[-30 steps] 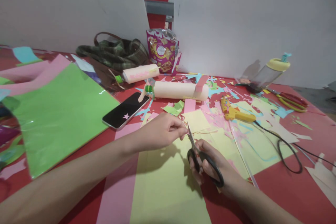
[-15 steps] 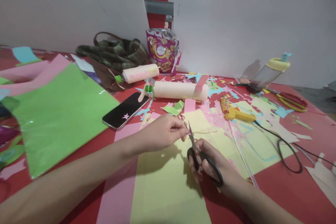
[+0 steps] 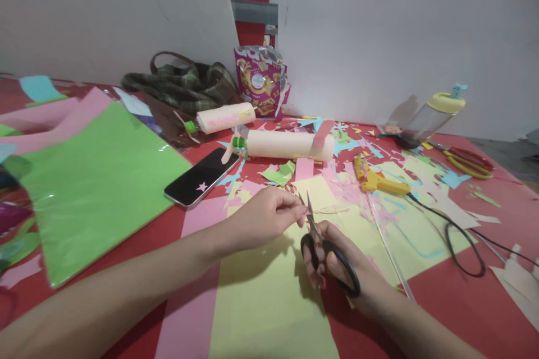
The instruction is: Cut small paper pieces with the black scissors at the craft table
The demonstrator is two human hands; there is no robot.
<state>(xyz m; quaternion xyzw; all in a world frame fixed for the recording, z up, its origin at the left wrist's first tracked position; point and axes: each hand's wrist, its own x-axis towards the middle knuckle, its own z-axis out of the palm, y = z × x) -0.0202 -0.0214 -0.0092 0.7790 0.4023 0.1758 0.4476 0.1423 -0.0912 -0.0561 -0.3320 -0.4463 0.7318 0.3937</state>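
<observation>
My right hand grips black-handled scissors, fingers through the loops, blades slightly apart and pointing up and away. My left hand is closed in a pinch at the blade tips, holding a small paper piece too small to make out. Both hands hover over a pale yellow sheet lying on a pink sheet on the red table.
A green sheet lies at left, a black phone beside it. Two paper-wrapped bottles, a snack bag, a plaid bag, a yellow glue gun with black cord, red-yellow scissors, a tilted bottle and paper scraps lie beyond.
The scissor blades have opened slightly and shifted a little to the right. My left hand's pinch has moved slightly right with them.
</observation>
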